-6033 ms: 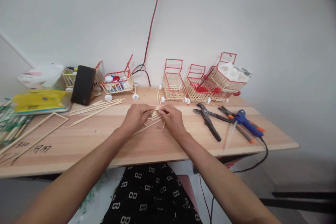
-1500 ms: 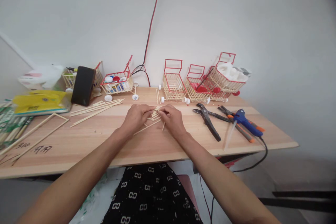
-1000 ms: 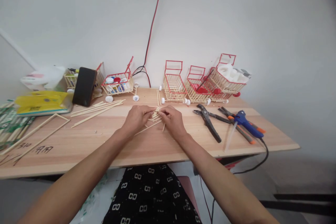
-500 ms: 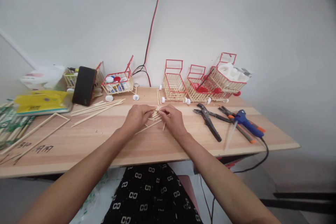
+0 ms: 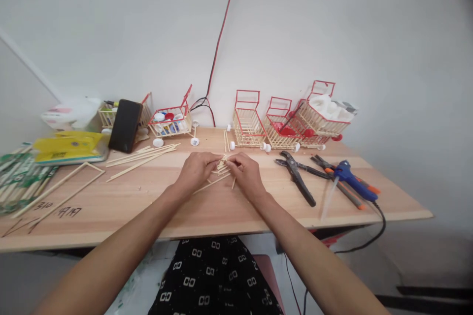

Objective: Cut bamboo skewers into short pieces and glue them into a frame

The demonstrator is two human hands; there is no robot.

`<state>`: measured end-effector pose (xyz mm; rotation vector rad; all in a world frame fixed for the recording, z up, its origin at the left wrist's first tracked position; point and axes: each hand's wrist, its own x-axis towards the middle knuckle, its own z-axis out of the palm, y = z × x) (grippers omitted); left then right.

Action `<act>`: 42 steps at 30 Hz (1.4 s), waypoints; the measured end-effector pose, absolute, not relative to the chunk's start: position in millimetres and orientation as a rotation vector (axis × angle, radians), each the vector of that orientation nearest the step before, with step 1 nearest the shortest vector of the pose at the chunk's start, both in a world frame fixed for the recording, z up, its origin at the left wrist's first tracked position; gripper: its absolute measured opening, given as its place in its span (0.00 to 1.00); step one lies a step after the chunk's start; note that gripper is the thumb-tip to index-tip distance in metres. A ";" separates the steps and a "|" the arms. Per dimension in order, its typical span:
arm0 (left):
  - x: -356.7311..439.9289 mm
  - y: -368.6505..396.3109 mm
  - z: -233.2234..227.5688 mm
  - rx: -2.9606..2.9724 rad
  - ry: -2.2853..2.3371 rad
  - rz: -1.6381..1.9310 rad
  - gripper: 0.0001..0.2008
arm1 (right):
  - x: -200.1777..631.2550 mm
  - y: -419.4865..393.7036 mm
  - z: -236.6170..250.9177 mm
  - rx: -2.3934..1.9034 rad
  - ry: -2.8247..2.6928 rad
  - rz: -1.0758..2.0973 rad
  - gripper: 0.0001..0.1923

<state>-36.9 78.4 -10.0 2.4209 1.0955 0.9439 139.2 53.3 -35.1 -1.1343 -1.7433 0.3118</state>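
Observation:
My left hand [image 5: 197, 171] and my right hand [image 5: 247, 173] meet over the middle of the wooden table [image 5: 148, 202]. Between their fingertips they pinch a small bundle of short bamboo sticks [image 5: 222, 166], held just above the tabletop. A few loose sticks [image 5: 210, 184] lie under the hands. My palms hide most of the bundle.
Long sticks [image 5: 142, 156] and a stick frame [image 5: 62, 187] lie to the left, near a yellow packet [image 5: 68, 147] and a black phone [image 5: 125, 125]. Several red-rimmed stick carts [image 5: 247, 120] line the wall. Pliers [image 5: 299, 177] and a blue glue gun [image 5: 351, 179] lie on the right.
Both hands stay together on the stick bundle. Only the camera has shifted a little, so the whole scene sits slightly lower and to the right.

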 end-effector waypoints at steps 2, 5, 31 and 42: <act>-37.0 77.8 -9.6 2.423 1.102 0.943 0.14 | 139.1 53.3 -35.3 -1.124 -1.745 0.316 0.07; -37.3 76.2 -9.3 2.420 1.112 0.952 0.13 | 139.2 53.4 -36.0 -1.117 -1.755 0.317 0.07; -38.5 73.7 -13.9 2.448 1.114 0.998 0.13 | 138.8 55.1 -41.5 -1.120 -1.752 0.309 0.07; -38.2 76.7 -14.1 2.436 1.091 0.962 0.14 | 139.1 55.2 -40.9 -1.096 -1.742 0.314 0.06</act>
